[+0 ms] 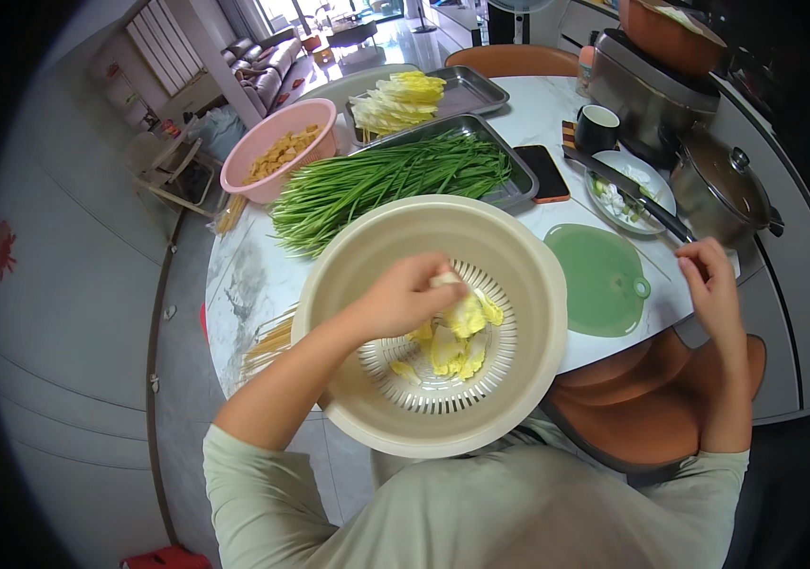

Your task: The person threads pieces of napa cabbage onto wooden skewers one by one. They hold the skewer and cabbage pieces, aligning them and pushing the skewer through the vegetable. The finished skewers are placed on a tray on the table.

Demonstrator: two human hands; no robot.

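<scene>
A large cream colander (540, 284) with a slotted base is in front of me, at the table's near edge. Inside it lie several yellow-white cabbage leaf pieces (448, 352). My left hand (412, 295) is over the basin, its fingers closed on a pale cabbage leaf (465, 316). Off to the right, my right hand (714, 284) has its thumb and fingers drawn together beside the handle end of a black knife (632, 188). Whether those fingers touch the handle or pinch something thin cannot be made out. The knife rests across a white plate (650, 226) of scraps.
A green cutting board (597, 277) lies right of the colander. Beyond are green chives (391, 171) on a metal tray, skewered cabbage leaves (401, 103), a pink basket (234, 171) of tofu-like cubes and a phone (544, 173). Bamboo skewers (270, 341) lie left; a lidded pot (721, 188) stands right.
</scene>
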